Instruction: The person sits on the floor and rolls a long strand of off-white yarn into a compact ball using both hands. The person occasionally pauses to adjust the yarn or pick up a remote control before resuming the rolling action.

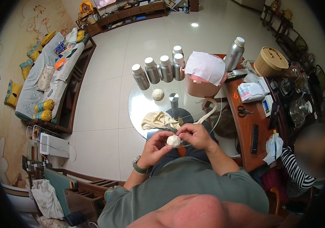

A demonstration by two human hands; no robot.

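Observation:
A small ball of cream yarn or cloth strip [173,141] is in my left hand [158,145], held between thumb and fingers above my lap. My right hand [194,136] touches the ball's right side with its fingertips pinched together, seemingly on a strand; exactly what it pinches is too small to tell. Just beyond my hands, a crumpled cream cloth [156,120] lies on the round glass table [135,107]. A larger wound ball [158,95] rests farther back on the glass. A cream fabric strip [208,113] curves up at the right, near the pink bin.
Several metal bottles with white caps [166,69] line the glass table's far side, beside a pink bin [204,85] with a white cloth [205,67] over it. On the wooden table at right lie black scissors [243,111] and a remote control [254,139]. A person in striped sleeves [296,171] sits there.

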